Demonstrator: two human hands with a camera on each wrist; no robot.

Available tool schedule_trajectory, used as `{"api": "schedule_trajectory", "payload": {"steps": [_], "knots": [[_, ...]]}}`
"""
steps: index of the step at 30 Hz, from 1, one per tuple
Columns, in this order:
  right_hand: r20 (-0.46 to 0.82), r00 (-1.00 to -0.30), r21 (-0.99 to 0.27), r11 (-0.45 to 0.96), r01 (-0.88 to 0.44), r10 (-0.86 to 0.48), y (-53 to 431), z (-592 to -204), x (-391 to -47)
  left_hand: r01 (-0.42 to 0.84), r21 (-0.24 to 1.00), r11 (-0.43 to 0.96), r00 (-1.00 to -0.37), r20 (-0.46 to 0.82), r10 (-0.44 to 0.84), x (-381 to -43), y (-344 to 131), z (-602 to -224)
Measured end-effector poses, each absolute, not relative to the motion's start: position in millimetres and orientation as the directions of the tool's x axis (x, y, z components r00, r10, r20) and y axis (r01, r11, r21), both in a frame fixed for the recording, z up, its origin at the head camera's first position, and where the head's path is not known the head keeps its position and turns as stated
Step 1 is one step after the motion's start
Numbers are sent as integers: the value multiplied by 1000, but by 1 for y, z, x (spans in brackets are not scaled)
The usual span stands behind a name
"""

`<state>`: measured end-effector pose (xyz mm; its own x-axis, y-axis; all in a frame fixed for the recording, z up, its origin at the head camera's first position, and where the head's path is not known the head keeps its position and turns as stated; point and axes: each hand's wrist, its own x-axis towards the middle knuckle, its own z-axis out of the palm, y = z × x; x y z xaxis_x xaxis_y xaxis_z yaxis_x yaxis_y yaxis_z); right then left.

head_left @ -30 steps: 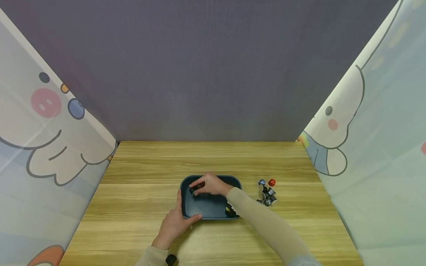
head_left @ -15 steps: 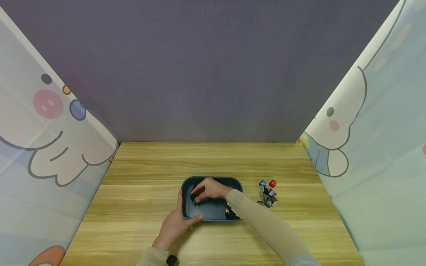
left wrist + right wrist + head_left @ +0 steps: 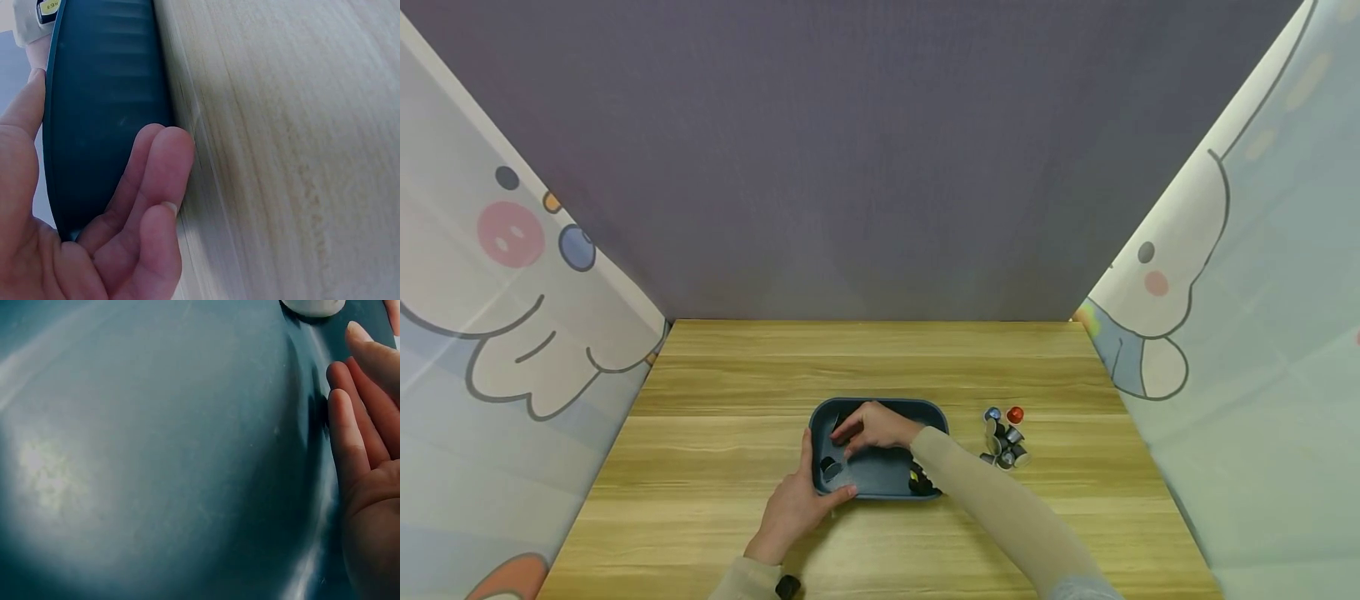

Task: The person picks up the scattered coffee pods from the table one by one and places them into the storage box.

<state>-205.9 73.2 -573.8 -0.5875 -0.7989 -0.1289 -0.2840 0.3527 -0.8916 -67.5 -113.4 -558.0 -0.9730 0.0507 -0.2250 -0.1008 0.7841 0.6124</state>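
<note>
On a wood-grain table (image 3: 715,467), in a dark-blue plastic tray (image 3: 876,477), a small black cup-shaped capsule (image 3: 830,467), axis unclear, lies nearward-left of the loose, empty right hand (image 3: 880,426).

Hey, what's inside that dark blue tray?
In the tray, a dark capsule lies near the left end, and dark, yellow-marked items sit toward the near right corner, partly covered by the sleeve. Whatever lies beneath the right hand is hidden.

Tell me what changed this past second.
The right hand let go of a dark coffee capsule, which moved toward the near side and now lies at the left inside the blue tray. The left hand stays against the tray; the capsule pile stays put.
</note>
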Motion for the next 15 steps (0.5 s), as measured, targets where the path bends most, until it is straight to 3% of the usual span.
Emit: {"api": "schedule_trajectory", "payload": {"steps": [15], "knots": [[-120,-587,-917,316,-243,-800,77,-563,-207,-94,601,793,-976,-213,46,-68,-114,-560]]}}
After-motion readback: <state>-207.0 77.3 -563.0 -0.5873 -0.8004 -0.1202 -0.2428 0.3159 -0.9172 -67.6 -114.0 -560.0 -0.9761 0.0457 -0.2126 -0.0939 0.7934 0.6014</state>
